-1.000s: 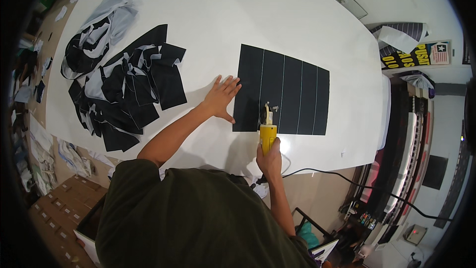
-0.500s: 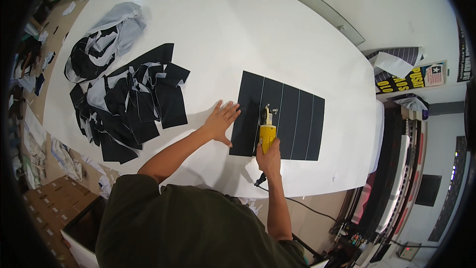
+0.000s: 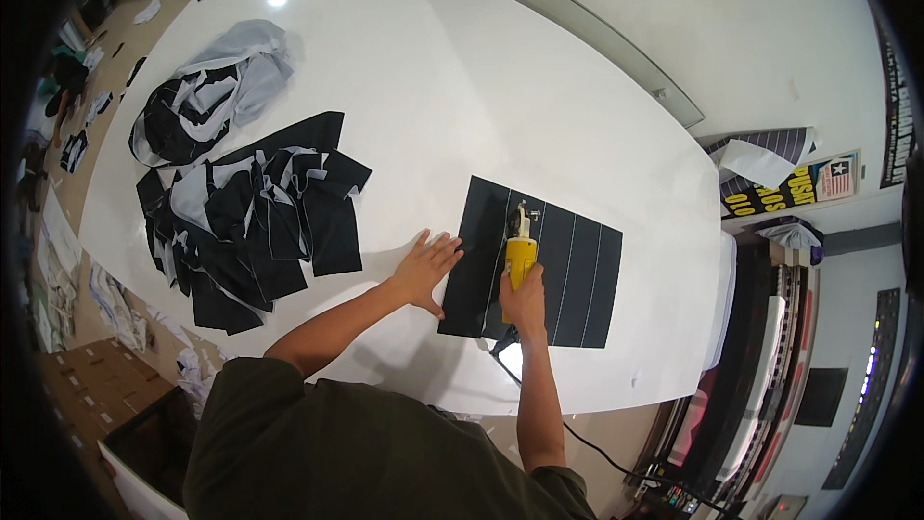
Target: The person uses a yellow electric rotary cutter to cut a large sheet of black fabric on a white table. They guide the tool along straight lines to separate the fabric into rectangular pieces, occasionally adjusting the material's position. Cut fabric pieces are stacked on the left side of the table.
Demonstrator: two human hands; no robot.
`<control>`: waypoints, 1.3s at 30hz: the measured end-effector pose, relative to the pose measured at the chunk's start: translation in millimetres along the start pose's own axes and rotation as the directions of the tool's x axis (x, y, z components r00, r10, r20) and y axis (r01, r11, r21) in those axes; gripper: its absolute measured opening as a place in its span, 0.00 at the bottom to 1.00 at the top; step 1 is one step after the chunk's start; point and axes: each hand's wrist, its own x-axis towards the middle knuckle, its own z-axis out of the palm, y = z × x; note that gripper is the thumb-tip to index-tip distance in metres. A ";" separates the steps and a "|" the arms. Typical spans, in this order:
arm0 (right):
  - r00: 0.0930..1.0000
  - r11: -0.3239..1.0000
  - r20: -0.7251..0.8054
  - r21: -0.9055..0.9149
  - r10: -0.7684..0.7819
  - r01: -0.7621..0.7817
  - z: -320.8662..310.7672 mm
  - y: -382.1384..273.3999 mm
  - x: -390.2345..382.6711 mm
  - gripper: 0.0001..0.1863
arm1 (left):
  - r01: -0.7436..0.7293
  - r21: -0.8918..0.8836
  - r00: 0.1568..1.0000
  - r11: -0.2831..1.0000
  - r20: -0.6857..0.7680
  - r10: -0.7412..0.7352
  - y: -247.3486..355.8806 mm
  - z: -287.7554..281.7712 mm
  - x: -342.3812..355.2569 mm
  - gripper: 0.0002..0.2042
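Two bare hands show in my only view, the head camera. I find the dark panel [image 3: 555,279] with pale lines flat on the white table [image 3: 404,67], just right of centre and slightly low in the frame. It lies to the right of the left hand [image 3: 422,272] and under the right hand [image 3: 524,303], the nearer of the two to its middle. Its width across the frame slightly exceeds its height, while its lines run up the frame, leaning a little right. I see the yellow cutter [image 3: 521,255] pointing up beside the leftmost line; its blade's exact contact is too small for me to tell. My right hand wraps the cutter's body, forearm rising from the lower right. My left hand rests flat, fingers spread, fingertips at the panel's left edge, forearm slanting from the lower left.
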 end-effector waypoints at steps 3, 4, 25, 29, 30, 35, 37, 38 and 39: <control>0.999 0.999 0.037 0.008 0.040 -0.040 -3.0 -7.4 13.5 0.29 | -0.001 0.004 1.000 1.000 -0.013 0.001 -0.5 1.6 0.2 0.70; 0.998 0.999 0.042 0.020 0.038 -0.039 -2.9 -7.1 18.6 0.29 | -0.004 0.008 1.000 1.000 -0.022 0.004 -0.6 2.5 0.3 0.70; 1.000 0.999 0.001 0.044 0.031 -0.031 -3.4 -22.0 85.9 0.30 | 0.015 0.012 1.000 1.000 0.001 -0.015 5.0 -7.2 -2.2 0.69; 0.995 0.995 -0.051 0.054 0.088 -0.085 -16.7 -27.9 86.5 0.30 | 0.005 0.042 0.998 0.999 -0.055 -0.003 -22.9 3.6 -13.3 0.70; 0.992 0.993 -0.066 0.057 0.109 -0.105 -20.5 -21.2 79.3 0.31 | 0.059 0.035 0.996 0.998 -0.065 -0.057 -39.1 1.0 -24.3 0.70; 0.984 0.969 -0.138 0.236 0.109 -0.074 -50.6 11.9 4.5 0.30 | 0.555 0.468 0.771 0.688 0.021 -0.637 -128.1 -71.4 -118.6 0.66; 0.975 0.955 -0.163 0.277 0.154 -0.104 -59.2 30.9 -35.2 0.30 | 0.590 0.597 0.609 0.543 0.113 -0.785 -122.3 -118.3 -105.6 0.55; 0.968 0.946 -0.165 0.294 0.189 -0.135 -63.4 37.7 -55.3 0.30 | 0.600 0.549 0.712 0.582 -0.035 -0.701 -125.5 -106.6 -89.3 0.51; 0.964 0.940 -0.164 0.306 0.209 -0.152 -67.9 41.8 -72.3 0.31 | 0.609 0.495 0.773 0.620 -0.195 -0.604 -131.6 -84.0 -71.9 0.47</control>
